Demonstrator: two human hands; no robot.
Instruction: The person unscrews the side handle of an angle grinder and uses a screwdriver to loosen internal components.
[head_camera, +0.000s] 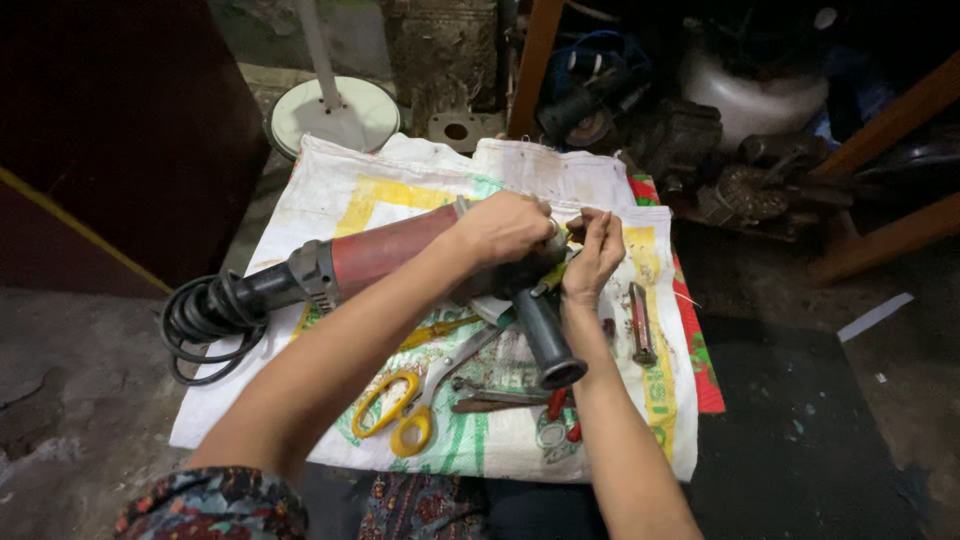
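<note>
Nearest to the person, yellow-handled scissors (400, 405) lie on the white woven sack (320, 195), beside pliers with red grips (557, 415) and a rusty tool (640, 322) off to the right. Just past these sits the angle grinder (385, 252), lying on its side across the sack, its black side handle (545, 335) pointing back toward the person and its coiled black cord (205, 315) trailing off the left edge. The left hand (505, 228) is clamped down over the grinder's head end; the right hand (595, 255) has its fingers pinched together on something small there, too hidden to name. The grinder looks heavy and rigid, best gripped by the red body or the side handle. Further back stand a white round base (335, 115) and dark metal clutter (740, 170)
</note>
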